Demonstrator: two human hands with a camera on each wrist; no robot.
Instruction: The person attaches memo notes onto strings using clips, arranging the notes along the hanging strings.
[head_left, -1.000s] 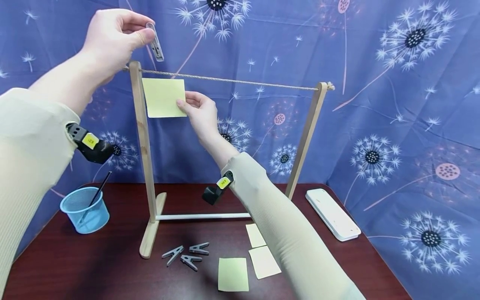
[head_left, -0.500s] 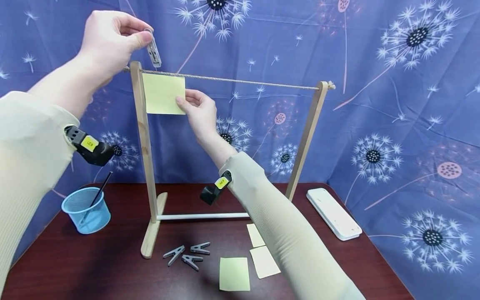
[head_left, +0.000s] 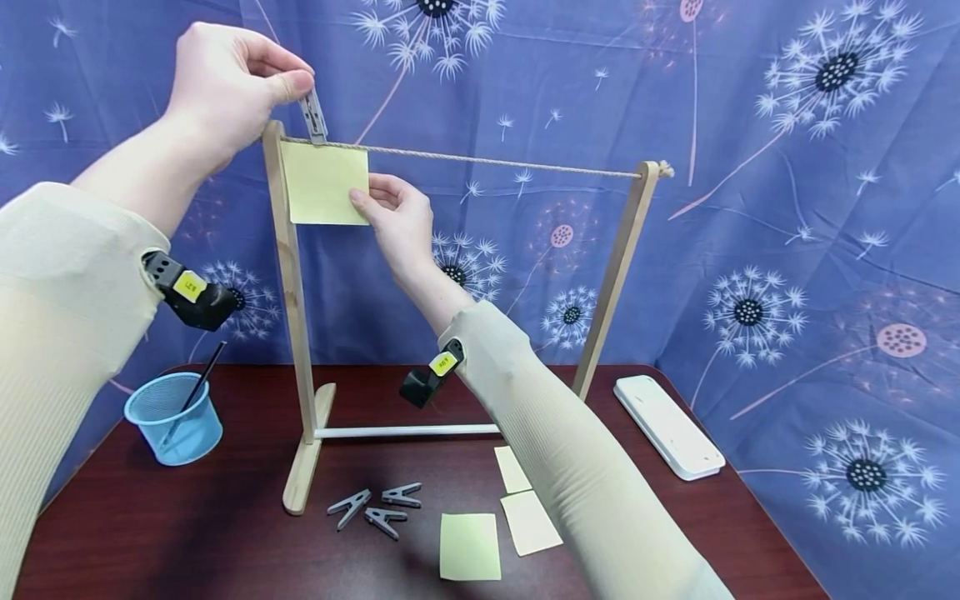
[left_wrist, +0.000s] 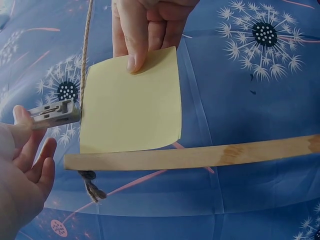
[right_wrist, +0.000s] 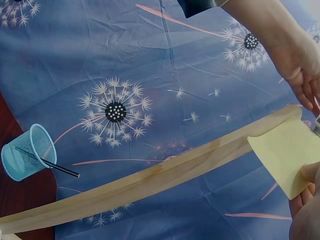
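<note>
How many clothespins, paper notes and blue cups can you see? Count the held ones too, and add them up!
Clothespins: 4 (1 held, 3 on the table)
Paper notes: 4 (1 held, 3 on the table)
Blue mesh cup: 1
Total in view: 9

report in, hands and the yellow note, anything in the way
Left fingers pinching gray clothespin, tip at rope. Right fingers holding yellow note by its side edge. Nothing seen blocking.

I see the upper note (head_left: 327, 185) at the rope (head_left: 495, 161), beside the left post (head_left: 295, 317). On the table (head_left: 240, 542), three clothespins (head_left: 379, 515) lie left of other notes (head_left: 469, 547).
</note>
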